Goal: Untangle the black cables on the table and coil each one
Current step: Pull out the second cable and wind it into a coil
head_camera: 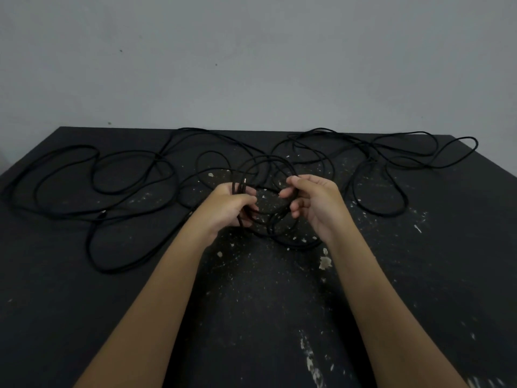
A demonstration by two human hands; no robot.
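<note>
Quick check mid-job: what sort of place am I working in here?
Probably a plain workroom or storage room: a scuffed, paint-flecked black table set against a plain grey wall, with long black cables sprawled across it.

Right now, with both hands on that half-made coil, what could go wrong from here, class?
1. The coil trails into loose loops that cross each other on the table; pulling more in could tighten a knot.
2. The left hand grips several turns and the right hand curls round the other side; a slackened grip may let the turns spring apart.
3. The far cable lies along the table's back edge and might slip off behind.
</note>
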